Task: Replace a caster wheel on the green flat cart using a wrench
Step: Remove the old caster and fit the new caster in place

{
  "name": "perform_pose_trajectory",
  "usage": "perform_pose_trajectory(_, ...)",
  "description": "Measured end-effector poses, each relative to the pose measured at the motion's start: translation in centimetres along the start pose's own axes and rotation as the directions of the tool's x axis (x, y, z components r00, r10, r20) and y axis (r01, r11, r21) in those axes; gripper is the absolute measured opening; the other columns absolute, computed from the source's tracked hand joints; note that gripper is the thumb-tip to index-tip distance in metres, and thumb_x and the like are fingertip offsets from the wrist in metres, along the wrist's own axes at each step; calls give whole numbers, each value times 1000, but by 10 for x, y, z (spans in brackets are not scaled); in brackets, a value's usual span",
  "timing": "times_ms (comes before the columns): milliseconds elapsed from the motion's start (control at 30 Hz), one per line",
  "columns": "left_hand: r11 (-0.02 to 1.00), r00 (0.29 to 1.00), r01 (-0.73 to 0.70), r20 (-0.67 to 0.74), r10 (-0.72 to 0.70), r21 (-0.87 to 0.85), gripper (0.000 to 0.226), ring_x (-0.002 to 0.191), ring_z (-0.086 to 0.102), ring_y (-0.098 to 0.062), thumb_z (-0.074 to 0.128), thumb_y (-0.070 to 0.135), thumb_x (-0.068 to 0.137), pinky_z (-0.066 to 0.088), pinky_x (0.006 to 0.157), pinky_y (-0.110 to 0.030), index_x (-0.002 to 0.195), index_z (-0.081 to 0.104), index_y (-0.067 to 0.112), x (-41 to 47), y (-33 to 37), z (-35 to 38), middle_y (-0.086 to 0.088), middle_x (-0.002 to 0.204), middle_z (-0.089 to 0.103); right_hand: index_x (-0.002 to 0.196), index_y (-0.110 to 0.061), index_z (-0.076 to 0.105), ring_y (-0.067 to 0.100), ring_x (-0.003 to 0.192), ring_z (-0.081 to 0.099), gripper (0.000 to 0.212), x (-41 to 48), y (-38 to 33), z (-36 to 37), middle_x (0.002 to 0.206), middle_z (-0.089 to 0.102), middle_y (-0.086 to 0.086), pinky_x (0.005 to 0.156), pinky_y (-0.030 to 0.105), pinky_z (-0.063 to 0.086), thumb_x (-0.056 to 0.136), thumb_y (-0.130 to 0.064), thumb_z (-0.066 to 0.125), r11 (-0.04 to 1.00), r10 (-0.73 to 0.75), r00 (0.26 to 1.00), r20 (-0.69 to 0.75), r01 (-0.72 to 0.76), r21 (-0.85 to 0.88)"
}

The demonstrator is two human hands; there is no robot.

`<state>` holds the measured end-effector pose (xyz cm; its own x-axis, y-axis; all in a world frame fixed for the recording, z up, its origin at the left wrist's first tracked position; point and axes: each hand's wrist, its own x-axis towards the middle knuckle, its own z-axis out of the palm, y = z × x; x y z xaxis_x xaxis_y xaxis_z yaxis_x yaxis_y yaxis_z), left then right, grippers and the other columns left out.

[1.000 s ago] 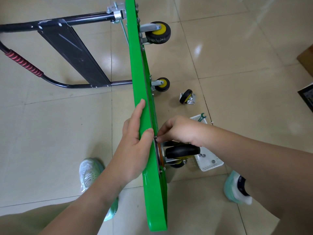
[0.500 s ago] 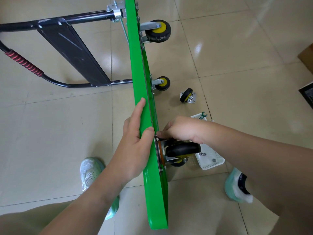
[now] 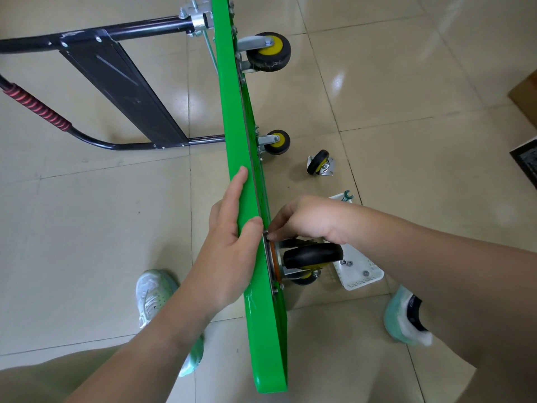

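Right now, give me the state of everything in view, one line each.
green cart, tipped up on its long edge.
left hand, grips the cart's top edge.
right hand, pinches a small fastener at the near caster's plate.
near caster, against the cart's underside.
loose caster, unmounted, lying on the floor.
wrench, in the white basket, untouched.
nuts, loose in the basket.

Green cart deck [image 3: 229, 126] on edge splits the floor [image 3: 87, 228], open tiles 7 to 10 o'clock, handle frame [image 3: 122, 82] at 11, mounted wheels [image 3: 268, 52], loose caster [image 3: 319, 166], white basket [image 3: 363, 276] crowding 1 to 4.
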<state>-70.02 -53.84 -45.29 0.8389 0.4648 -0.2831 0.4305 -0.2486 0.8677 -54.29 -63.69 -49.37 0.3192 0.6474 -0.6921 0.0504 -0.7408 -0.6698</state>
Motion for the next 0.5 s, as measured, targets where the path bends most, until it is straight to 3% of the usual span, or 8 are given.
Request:
perform_pose_trajectory(67, 1000, 1000, 1, 1, -1, -5, 67, 114, 24, 42, 41, 34, 100, 20, 92, 9, 154, 13, 62, 0, 1, 0, 44, 130, 29, 88, -24, 77, 17, 87, 67, 9, 0, 0, -2, 81, 73, -7, 72, 25, 46, 84, -31, 80, 1000, 15, 1000, 8, -15, 10)
perform_pose_trajectory(200, 1000, 1000, 6, 0, -6, -23, 72, 115, 26, 41, 38, 39, 89, 20, 89, 12, 152, 13, 65, 0, 2, 0, 44, 131, 30, 93, -9, 77, 21, 73, 61, 39, -2, -1, 0, 82, 71, 7, 68, 27, 44, 87, -47, 73, 997, 64, 998, -28, -65, -31)
perform_pose_trajectory(267, 1000, 1000, 5, 0, -5, -24, 72, 114, 26, 41, 38, 39, 89, 20, 89, 12, 152, 13, 64, 0, 1, 0, 44, 130, 29, 94, -7, 77, 24, 77, 63, 35, -2, -2, 3, 88, 73, 13, 73, 30, 49, 86, -41, 77, 998, 60, 998, -29, -61, -29)
perform_pose_trajectory(400, 1000, 1000, -1, -10, 1, -13, 65, 113, 26, 42, 41, 31, 103, 18, 89, 12, 155, 14, 59, 0, 0, 1, 42, 131, 31, 99, -13, 78, 30, 99, 70, 23, -1, -3, 2, 97, 76, 9, 93, 40, 54, 82, -29, 81, 998, 68, 997, -31, -68, 5)
perform_pose_trajectory(500, 1000, 1000, -3, -12, 3, -6, 68, 115, 25, 41, 40, 33, 97, 18, 89, 12, 154, 14, 61, 0, 0, 0, 41, 132, 31, 94, -15, 78, 29, 93, 71, 19, 1, -1, 2, 91, 76, 7, 86, 37, 56, 85, -31, 79, 998, 63, 998, -17, -63, 3)
